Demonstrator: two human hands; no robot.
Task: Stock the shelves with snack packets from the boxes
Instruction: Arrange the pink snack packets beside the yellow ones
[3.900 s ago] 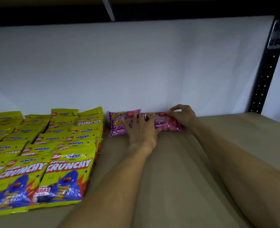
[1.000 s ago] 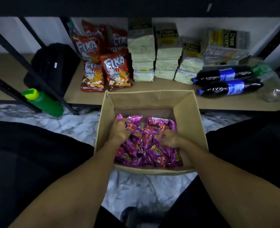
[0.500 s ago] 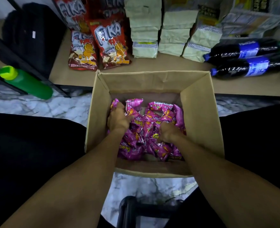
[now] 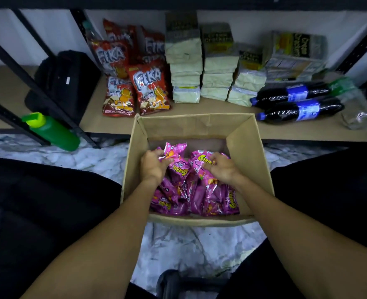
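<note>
Inside the box (image 4: 249, 147), on the floor (image 4: 189, 244) against the shelf (image 4: 297, 132) front edge, packets (image 4: 210, 197) are heaped. About ten are seen; the exact count is hidden. One is gripped by the left hand (image 4: 152, 167) and one is pinched by the right hand (image 4: 222, 169). They are judged light, soft and slippery, with crushable contents, so the crimped ends are best held.

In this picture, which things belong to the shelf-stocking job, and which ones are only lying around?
Belong to the job:
- cardboard box
- pink snack packets inside it
- left hand and right hand, both gripping packets
- shelf board

Only lying around:
- green bottle
- black bag
- two dark soda bottles
</note>
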